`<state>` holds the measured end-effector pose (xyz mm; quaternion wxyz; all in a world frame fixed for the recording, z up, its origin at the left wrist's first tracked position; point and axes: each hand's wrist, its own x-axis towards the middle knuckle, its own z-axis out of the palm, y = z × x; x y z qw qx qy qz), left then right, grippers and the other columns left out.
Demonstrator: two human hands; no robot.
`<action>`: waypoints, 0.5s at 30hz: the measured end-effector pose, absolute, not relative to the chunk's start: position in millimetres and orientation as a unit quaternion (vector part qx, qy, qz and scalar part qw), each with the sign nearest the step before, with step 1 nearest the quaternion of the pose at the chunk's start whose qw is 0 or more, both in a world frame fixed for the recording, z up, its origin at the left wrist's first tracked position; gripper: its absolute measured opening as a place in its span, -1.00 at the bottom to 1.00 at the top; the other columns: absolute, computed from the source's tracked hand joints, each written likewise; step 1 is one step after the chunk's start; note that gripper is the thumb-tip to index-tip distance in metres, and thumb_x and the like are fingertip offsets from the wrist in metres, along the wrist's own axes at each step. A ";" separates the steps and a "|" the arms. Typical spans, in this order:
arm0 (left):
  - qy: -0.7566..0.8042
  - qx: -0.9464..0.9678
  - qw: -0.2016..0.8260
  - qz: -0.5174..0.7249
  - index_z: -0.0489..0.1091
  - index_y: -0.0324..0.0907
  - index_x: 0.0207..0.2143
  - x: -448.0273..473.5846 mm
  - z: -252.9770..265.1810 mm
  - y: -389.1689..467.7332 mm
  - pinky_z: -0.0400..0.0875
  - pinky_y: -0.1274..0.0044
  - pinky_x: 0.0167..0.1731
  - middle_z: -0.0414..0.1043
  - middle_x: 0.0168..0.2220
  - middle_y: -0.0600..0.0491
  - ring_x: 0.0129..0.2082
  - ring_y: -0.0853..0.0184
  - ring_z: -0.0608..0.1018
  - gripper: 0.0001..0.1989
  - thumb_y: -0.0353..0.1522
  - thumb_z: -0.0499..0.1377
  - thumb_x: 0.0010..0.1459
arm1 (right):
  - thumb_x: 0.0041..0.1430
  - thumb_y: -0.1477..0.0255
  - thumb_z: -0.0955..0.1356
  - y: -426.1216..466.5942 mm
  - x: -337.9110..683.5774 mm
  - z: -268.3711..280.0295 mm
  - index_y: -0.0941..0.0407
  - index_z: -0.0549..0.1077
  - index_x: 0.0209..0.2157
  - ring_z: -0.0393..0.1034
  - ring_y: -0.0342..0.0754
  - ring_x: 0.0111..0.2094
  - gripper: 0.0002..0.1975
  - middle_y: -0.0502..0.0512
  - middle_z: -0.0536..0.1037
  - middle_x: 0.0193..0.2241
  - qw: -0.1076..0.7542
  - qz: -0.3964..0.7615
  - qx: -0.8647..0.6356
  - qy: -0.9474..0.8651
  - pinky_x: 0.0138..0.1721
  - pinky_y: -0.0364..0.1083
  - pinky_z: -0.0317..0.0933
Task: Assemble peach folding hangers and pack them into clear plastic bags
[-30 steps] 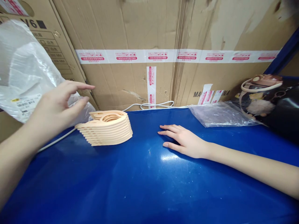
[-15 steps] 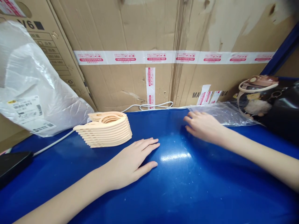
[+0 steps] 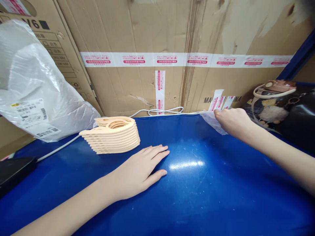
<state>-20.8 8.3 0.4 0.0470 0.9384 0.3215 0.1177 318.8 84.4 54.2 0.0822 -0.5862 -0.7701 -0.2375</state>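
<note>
My left hand (image 3: pixel 142 172) lies flat on the blue tabletop (image 3: pixel 187 200), fingers stretched out and holding nothing. Just beyond its fingers, on the left, stands a neat stack of identical beige plastic pieces (image 3: pixel 115 139), which look like hangers, with curved arms and a round opening. At the back right, my right hand (image 3: pixel 232 123) has its fingers curled closed on a clear plastic bag (image 3: pixel 213 120). Part of the bag spreads flat to the left of the knuckles; the rest is hidden behind the hand and wrist.
A white plastic mailer bag (image 3: pixel 49 91) with labels leans at the left. A black object (image 3: pixel 16 173) with a white cable (image 3: pixel 59 148) lies at the left edge. Large cardboard boxes (image 3: pixel 128 88) wall the back. A cup with a handle (image 3: pixel 273 101) and a black bag (image 3: pixel 304 114) stand right.
My right hand has moved right and slightly up, and its spread fingers have closed on the clear bag, which is now bunched. My left hand stays in place.
</note>
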 end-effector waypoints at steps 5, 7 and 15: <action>0.338 0.927 -0.036 0.156 0.04 -0.19 0.33 -17.6 1.4 6.7 0.40 0.31 0.12 0.16 0.33 -0.09 0.21 0.16 0.40 -0.47 -0.16 -0.06 0.42 | 0.27 0.65 0.15 41.8 271.6 69.5 0.19 0.49 -0.28 0.49 0.21 -0.25 -0.70 0.36 0.58 -0.34 0.046 -0.369 -0.543 -0.753 -0.25 0.11 0.30; 0.351 0.909 -0.131 0.185 0.03 -0.27 0.32 -15.6 2.6 6.5 0.45 0.31 0.04 0.15 0.33 -0.15 0.14 0.13 0.46 -0.50 -0.26 -0.06 0.43 | 0.25 0.61 0.20 18.0 251.9 61.7 0.08 0.50 -0.26 0.47 0.12 -0.30 -0.72 0.22 0.60 -0.35 0.044 -0.388 -0.450 -0.803 -0.27 0.03 0.29; 0.373 0.863 -0.321 0.117 0.39 -0.33 0.04 -17.3 14.1 1.6 0.45 0.41 -0.41 0.53 -0.22 -0.08 -0.25 0.13 0.58 -0.69 -0.57 0.00 0.32 | 0.22 0.56 0.27 -45.9 215.3 18.6 0.25 0.54 -0.13 0.42 -0.06 -0.52 -0.74 0.06 0.55 -0.52 0.156 -0.351 -0.118 -0.916 -0.50 -0.07 0.22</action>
